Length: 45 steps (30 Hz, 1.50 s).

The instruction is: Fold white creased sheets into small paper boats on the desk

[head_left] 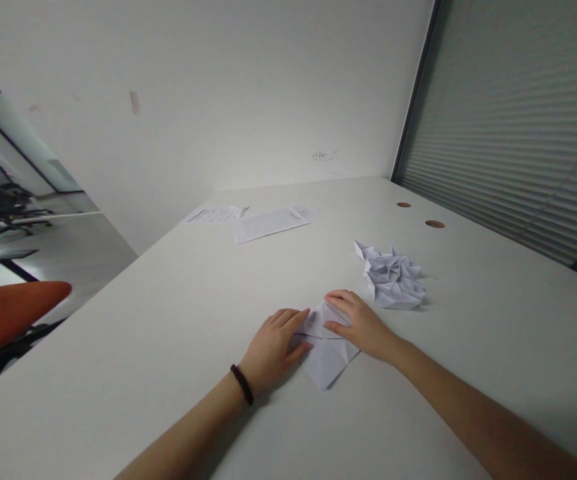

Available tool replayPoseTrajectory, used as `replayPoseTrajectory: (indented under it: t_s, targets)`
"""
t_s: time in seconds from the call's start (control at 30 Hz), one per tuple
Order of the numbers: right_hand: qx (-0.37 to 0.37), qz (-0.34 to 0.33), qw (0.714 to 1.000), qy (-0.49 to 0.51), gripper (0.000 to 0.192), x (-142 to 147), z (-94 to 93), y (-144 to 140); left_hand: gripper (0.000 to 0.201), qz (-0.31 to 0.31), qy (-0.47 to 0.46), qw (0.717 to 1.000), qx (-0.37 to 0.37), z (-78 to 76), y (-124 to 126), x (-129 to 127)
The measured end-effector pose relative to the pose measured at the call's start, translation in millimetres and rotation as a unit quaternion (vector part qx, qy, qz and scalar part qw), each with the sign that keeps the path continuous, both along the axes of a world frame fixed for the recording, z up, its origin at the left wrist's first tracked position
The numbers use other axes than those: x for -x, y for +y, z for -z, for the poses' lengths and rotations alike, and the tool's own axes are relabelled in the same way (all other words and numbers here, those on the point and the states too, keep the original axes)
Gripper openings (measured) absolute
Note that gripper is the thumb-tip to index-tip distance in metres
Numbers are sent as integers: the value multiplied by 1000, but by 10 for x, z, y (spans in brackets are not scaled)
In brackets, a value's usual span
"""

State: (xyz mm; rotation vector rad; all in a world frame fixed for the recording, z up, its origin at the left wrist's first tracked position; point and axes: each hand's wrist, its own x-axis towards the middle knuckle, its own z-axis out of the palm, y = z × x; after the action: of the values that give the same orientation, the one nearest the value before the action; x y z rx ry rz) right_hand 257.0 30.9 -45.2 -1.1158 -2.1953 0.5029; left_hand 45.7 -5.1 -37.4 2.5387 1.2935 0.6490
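A sheet of white folded paper (326, 363) with crease lines lies on the table in front of me, one corner pointing toward me. On its left edge, my left hand (271, 350) grips it, thumb and fingers on the paper, a dark band round the wrist. My right hand (361, 328) holds the upper right part, thumb and fingers closed on a flap; the paper under the palm is hidden. Beyond my right hand sits a cluster of folded white paper pieces (393, 280) with pointed corners.
Printed sheets (273, 223) lie farther back on the white table (178, 313), against the wall side. Two round holes (435, 225) pierce the tabletop at right, near a window with blinds (508, 147). An orange chair (13, 310) stands off the left edge.
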Motion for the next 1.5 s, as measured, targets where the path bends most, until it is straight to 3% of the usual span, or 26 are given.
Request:
replayPoseTrajectory:
  t_s: [0.13, 0.33, 0.53, 0.73, 0.87, 1.03, 1.17, 1.27, 1.5]
  targets:
    - [17, 0, 999, -33, 53, -41, -57, -32, 50, -15, -11, 1000, 13, 26, 2, -1]
    - [61, 6, 998, -4, 43, -43, -72, -42, 55, -16, -31, 999, 25, 15, -9, 1]
    - [1, -11, 1000, -2, 25, 7, -135, -74, 56, -19, -44, 999, -5, 2, -8, -1]
    - [-46, -61, 997, 7, 35, 31, -147, -106, 35, 34, -32, 999, -18, -1, -4, -1]
    - [-2, -118, 993, -9, 39, 12, -165, -126, 29, 37, -21, 999, -10, -2, 2, 5]
    - [86, -172, 981, -17, 48, -97, -256, -137, 39, 39, 10, 999, 17, -68, -25, 3]
    - [142, -200, 969, -12, 44, -142, -328, -139, 54, 25, 49, 998, 4, -116, -63, -43]
    - [138, -218, 966, -5, 37, -102, -347, -157, 51, 10, 77, 997, -22, -114, -68, -90]
    - [63, -147, 986, 49, 34, 121, -175, -180, 22, -29, 137, 989, -52, -130, -38, -123]
